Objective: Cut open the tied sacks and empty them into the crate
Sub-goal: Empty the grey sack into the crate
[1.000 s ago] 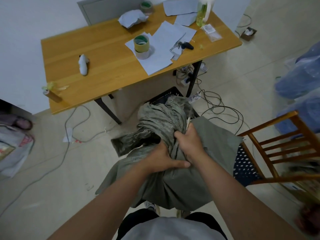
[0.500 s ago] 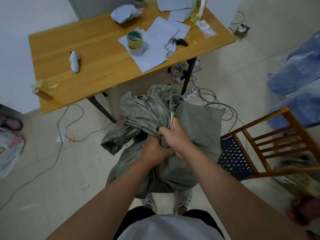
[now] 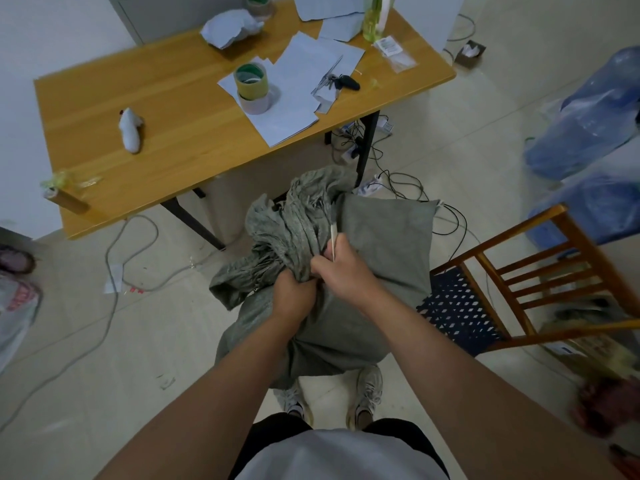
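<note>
A grey-green woven sack hangs in front of me above my shoes. Its bunched, crumpled neck points toward the table. My left hand grips the neck from below, fingers curled into the cloth. My right hand grips the neck just beside it. A thin pale tool sticks up out of the right fist; I cannot tell what kind. The sack hides the crate except perhaps a dark patch behind the neck.
A wooden table stands ahead with tape rolls, papers and a white object. A wooden chair is close on the right, blue plastic bags beyond it. Cables trail over the floor.
Both hands have lifted the sack higher and held their grip on its neck. The black crate that showed behind the sack is now covered.
</note>
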`<state>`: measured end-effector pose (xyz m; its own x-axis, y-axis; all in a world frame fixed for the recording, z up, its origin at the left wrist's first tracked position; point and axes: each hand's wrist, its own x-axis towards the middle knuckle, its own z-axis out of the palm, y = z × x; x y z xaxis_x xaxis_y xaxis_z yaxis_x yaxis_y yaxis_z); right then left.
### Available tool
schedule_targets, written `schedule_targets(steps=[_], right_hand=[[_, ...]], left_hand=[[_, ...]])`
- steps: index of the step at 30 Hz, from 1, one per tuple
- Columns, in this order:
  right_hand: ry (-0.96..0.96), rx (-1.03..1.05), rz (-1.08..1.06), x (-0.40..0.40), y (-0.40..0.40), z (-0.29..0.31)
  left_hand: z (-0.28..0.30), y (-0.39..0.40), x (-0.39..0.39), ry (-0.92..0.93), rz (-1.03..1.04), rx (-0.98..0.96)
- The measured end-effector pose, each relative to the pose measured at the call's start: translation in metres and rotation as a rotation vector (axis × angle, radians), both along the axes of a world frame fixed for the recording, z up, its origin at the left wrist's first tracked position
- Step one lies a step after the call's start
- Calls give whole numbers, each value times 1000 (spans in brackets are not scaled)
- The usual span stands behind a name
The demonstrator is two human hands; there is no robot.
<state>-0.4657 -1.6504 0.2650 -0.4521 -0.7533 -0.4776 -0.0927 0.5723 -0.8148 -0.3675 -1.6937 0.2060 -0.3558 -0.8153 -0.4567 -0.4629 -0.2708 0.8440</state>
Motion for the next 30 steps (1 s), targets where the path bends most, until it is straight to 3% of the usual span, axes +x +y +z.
schedule_targets(steps=[6, 11, 16, 18, 20, 24, 30], right_hand=[[65, -37, -80, -22, 9, -7], [211, -82, -333, -54, 27, -21], [504, 251, -456, -91, 55, -53], [462, 371, -504, -98, 65, -66], [299, 408, -588, -100, 72, -74], [4, 293, -709, -100, 69, -73], [135, 277, -726, -104, 59, -64]], left_hand=[[7, -17, -13, 33, 174, 104], [10, -31, -15, 75, 324, 330], [6, -48, -6, 99, 400, 494], [11, -53, -5, 137, 447, 504], [14, -58, -4, 199, 480, 512], [20, -67, 0, 275, 486, 519], [20, -80, 5, 333, 524, 476]])
